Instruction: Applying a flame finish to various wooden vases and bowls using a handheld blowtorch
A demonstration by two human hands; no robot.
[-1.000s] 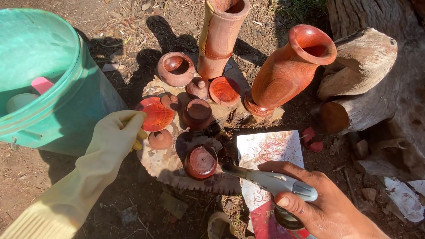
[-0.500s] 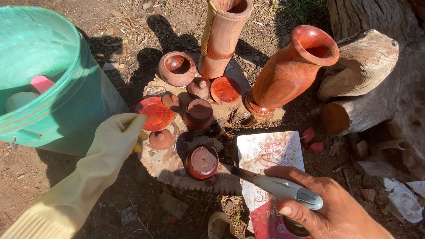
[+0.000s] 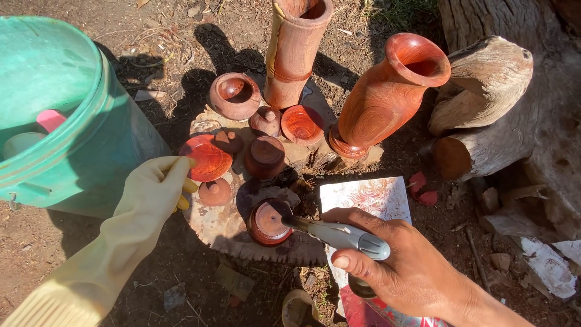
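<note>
The right hand (image 3: 399, 266), bare, is closed around a grey-handled brush (image 3: 339, 233) at the near right. The brush tip touches the top of a small round wooden pot (image 3: 267, 222), reddish brown, which sits at the near edge of a flat tree-stump slab (image 3: 227, 227) on the bare ground.

The left hand (image 3: 154, 191) wears a pale yellow rubber glove. Its fingers are curled loosely at the left edge of the slab, just beside a small knobbed wooden lid (image 3: 215, 192); whether it grips anything cannot be told.

Other turned wooden pieces stand on the slab:
- a flat red-brown dish (image 3: 209, 157), left;
- a dark lidded pot (image 3: 264, 156), centre;
- a round bowl (image 3: 235, 95), far left;
- a second shallow dish (image 3: 301, 124), far centre;
- a tall cylindrical vase (image 3: 295, 48), far;
- a flared vase (image 3: 387, 97), far right, tilted to the right.

A green plastic bucket (image 3: 66, 121) stands at the left, well apart from the brush. A patterned paper sheet (image 3: 369, 197) lies just right of the slab, partly under the right hand. A cut log (image 3: 484, 109) lies at the far right.
</note>
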